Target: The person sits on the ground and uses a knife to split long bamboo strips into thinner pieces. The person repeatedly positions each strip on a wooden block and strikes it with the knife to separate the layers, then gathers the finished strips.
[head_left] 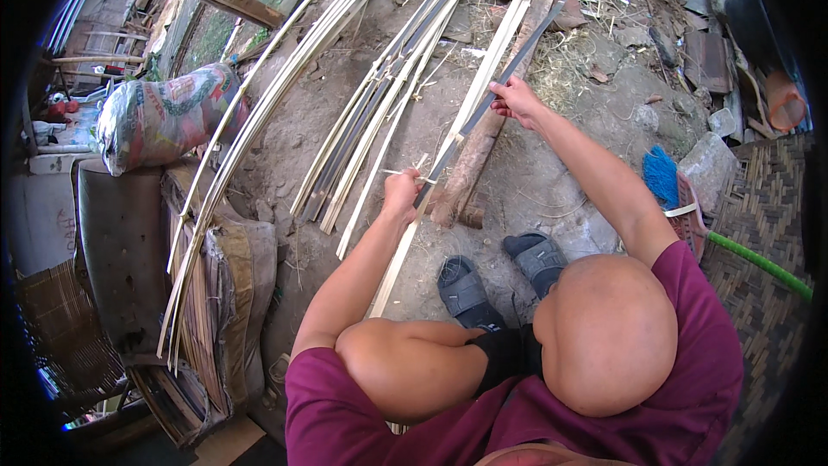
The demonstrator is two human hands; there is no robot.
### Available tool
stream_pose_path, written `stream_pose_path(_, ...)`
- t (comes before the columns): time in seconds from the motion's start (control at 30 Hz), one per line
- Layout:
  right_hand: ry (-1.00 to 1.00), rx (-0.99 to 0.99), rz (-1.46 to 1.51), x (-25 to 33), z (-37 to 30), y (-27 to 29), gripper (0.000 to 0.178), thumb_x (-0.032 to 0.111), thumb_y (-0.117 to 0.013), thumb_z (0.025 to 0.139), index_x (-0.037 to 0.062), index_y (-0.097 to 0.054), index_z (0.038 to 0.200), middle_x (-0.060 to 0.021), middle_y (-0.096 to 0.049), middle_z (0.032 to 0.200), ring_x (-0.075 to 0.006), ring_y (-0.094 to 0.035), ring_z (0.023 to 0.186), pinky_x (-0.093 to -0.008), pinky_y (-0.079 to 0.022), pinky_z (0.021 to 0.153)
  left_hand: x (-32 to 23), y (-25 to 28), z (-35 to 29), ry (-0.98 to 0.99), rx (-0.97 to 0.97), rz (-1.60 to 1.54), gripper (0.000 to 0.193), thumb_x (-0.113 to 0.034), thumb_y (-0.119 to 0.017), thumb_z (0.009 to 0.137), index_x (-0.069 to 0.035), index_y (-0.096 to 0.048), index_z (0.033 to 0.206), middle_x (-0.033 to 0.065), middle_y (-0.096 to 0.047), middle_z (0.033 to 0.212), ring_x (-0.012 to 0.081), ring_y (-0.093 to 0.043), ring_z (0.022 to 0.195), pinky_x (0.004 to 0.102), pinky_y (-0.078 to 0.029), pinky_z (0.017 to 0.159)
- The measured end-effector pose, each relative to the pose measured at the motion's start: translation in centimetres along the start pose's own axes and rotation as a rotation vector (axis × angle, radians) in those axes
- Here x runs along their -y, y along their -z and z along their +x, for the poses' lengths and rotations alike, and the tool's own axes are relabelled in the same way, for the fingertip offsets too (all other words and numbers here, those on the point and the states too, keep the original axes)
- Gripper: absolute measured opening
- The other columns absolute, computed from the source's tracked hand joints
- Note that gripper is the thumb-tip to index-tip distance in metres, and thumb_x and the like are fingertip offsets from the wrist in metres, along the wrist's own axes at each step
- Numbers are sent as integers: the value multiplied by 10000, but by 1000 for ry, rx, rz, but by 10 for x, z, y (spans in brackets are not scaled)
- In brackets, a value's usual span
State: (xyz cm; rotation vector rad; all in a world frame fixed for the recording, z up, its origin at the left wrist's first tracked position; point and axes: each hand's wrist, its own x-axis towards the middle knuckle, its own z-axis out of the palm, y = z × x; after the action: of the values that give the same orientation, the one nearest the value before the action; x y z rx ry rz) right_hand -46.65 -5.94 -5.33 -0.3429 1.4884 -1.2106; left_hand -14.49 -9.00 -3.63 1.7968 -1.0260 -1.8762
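Long pale bamboo strips [488, 78] run away from me, with a dark strip [535, 40] lying along their right side. My right hand [515, 102] is closed around the dark strip about midway along its visible length. Nearer to me, my left hand [403, 193] is closed at the strips' left edge. A thin, pale tie strip [416, 174] sticks out by its fingers and crosses the long strips. Exactly what the left fingertips pinch is partly hidden. Beneath the strips, a round wooden log [470, 168] rests on the dirt ground.
Left of my hands lie bundled pale and dark strips [379, 91]. More long strips [285, 78] lean over a worn cushioned seat [121, 250], near a stuffed sack [172, 116]. To the right are a blue-bristled broom [661, 177] and a woven mat [759, 224]. My sandalled feet [466, 285] are close below.
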Motion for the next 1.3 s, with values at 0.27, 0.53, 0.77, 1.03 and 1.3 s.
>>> stream_pose_path(0.27,-17,-28,90,6,9,4,199,251,-623,982,105,-512,1059,4,-604,849,-91,-595,702,-243,-518,610,-19,23,-16,58,495,-206,142,-233,-620,941,-119,-560,1000,76,-591,994,205,-594,920,416,-557,794)
stream_pose_path(0.53,98,-85,-719,31,6,6,405,433,-523,1003,48,-609,1095,-148,-678,957,-245,-671,851,-393,-557,778,-38,32,-48,160,721,456,591,-246,-608,988,-56,-329,1474,131,-650,966,201,-677,800,360,-576,757)
stream_pose_path(0.77,408,35,-1370,57,-115,-71,573,566,-544,932,18,-704,985,-191,-703,966,-342,-694,932,-479,-545,787,-34,31,-72,61,688,398,662,-238,-576,1008,-71,-214,1538,63,-604,816,160,-641,696,322,-572,642)
stream_pose_path(1.03,736,335,-1208,-26,-117,-108,404,465,-630,884,81,-707,983,-142,-658,1022,-351,-568,1060,-490,-401,961,-23,13,-80,37,841,589,742,-200,-569,1005,-96,-87,1559,67,-540,902,150,-592,726,337,-570,662)
stream_pose_path(1.3,812,345,-769,-57,-120,-76,287,374,-631,914,89,-650,946,-127,-631,944,-325,-561,955,-426,-424,896,-20,36,-60,38,667,757,317,-255,-595,995,-78,-478,1231,-8,-513,883,94,-489,706,261,-464,599)
